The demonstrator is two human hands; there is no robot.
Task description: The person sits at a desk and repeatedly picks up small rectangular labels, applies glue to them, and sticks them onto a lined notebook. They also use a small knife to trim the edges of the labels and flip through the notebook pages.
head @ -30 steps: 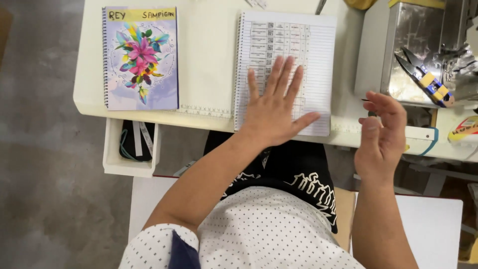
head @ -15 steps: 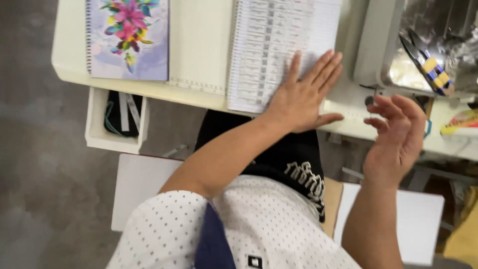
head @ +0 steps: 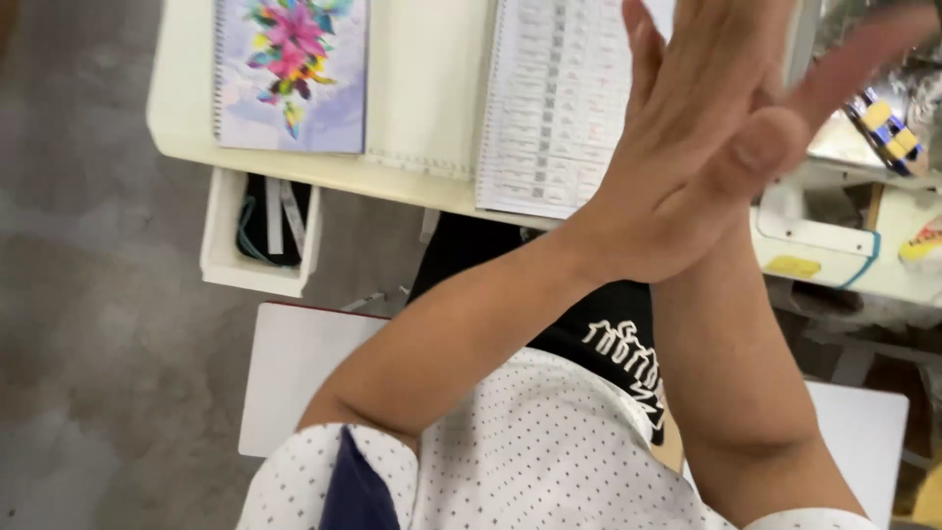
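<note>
My left hand (head: 677, 137) and my right hand (head: 834, 69) are pressed palm to palm in the air, holding nothing. The back of the left hand faces me. Most of the right hand is hidden behind it, with only its thumb and blurred fingertips showing at the upper right. Both hands hover over the right part of an open spiral notebook (head: 554, 108) with a printed table, which lies on the cream table (head: 422, 88). A closed notebook with a flower cover (head: 289, 74) lies further left.
A small white open box (head: 257, 236) with dark items hangs under the table edge. At the right a metal machine surface carries a tool with yellow and blue handles (head: 883, 128). A white seat (head: 289, 378) is below me, and grey floor lies to the left.
My left hand lifted off the notebook page and my right hand came across to meet it; they are now pressed together. The view shifted closer and lower.
</note>
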